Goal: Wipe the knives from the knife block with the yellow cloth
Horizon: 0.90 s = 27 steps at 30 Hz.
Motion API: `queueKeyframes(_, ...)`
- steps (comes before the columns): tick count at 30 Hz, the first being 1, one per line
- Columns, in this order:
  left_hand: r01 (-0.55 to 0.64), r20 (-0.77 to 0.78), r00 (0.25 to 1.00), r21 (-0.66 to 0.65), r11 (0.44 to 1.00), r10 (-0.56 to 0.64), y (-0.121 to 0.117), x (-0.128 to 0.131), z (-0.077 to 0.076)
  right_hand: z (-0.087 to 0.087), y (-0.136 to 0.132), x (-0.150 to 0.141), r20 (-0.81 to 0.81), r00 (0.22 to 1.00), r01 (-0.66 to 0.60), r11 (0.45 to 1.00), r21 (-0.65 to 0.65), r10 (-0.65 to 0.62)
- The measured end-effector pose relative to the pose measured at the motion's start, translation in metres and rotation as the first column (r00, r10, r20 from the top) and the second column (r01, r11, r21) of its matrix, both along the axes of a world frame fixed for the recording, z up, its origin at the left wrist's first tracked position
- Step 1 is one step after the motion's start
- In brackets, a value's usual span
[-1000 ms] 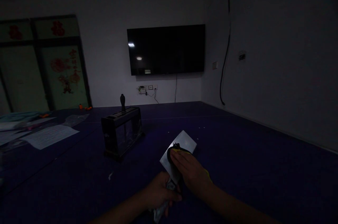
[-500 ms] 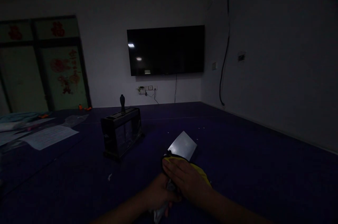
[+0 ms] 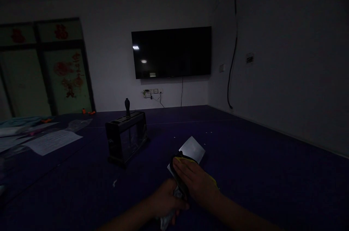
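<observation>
My left hand [image 3: 165, 200] is closed around the handle of a cleaver, whose grip appears wrapped in pale, crinkled plastic. The cleaver's broad, shiny rectangular blade [image 3: 194, 148] points forward and to the right. Against the blade my right hand [image 3: 197, 180] presses a black and yellow cloth [image 3: 176, 167], its fingers together over the fabric. Cloth and hand hide the lower part of the blade. Ahead and to the left stands a black knife block [image 3: 117, 140] with clear sides, and a single dark handle [image 3: 127, 106] sticks up from its top.
A dark blue tabletop [image 3: 240, 173] spreads out around my hands, with small white scraps on it. Printed sheets [image 3: 54, 142] and clear plastic bags [image 3: 77, 125] lie at the left. A television [image 3: 173, 53] hangs on the far wall, and a black cable [image 3: 231, 71] runs down the right wall.
My right hand and the cloth slid back along the blade toward the handle, then forward again part of the way. My left hand has kept its hold on the handle.
</observation>
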<state>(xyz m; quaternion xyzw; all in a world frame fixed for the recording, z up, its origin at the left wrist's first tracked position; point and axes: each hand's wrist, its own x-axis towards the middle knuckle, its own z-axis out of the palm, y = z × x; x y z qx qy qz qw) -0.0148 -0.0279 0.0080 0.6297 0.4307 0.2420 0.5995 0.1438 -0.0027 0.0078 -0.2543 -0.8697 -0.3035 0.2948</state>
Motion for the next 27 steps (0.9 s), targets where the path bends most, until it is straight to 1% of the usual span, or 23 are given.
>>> queueKeyframes(6, -0.013, 0.017, 1.0, 0.044, 0.999, 0.012, 0.0, 0.005, 0.004, 0.004, -0.007, -0.001, 0.062, 0.997, -0.043, 0.998, -0.035, 0.045)
queueKeyframes(12, -0.022, 0.025, 0.999, 0.016, 1.0, 0.021, 0.0, 0.004, 0.003, 0.005, -0.006, -0.001, 0.065, 0.997, -0.041, 0.998, -0.041, 0.043)
queueKeyframes(16, -0.026, 0.002, 1.0, -0.004, 1.0, 0.026, -0.002, 0.003, 0.004, 0.006, -0.006, -0.003, 0.073, 0.996, -0.057, 0.998, -0.029, 0.059)
queueKeyframes(20, -0.02, 0.003, 1.0, 0.002, 1.0, 0.02, -0.002, 0.002, 0.003, 0.006, -0.005, -0.003, 0.059, 0.996, -0.068, 0.997, -0.024, 0.069)
queueKeyframes(24, 0.02, -0.002, 1.0, 0.003, 1.0, -0.02, 0.0, 0.001, 0.003, 0.002, 0.002, 0.0, 0.026, 0.999, -0.03, 0.999, -0.017, 0.03)
queueKeyframes(27, 0.044, 0.013, 0.999, 0.011, 0.999, -0.044, 0.0, 0.0, 0.004, 0.003, 0.012, 0.007, -0.028, 0.999, 0.035, 0.999, -0.012, -0.035)
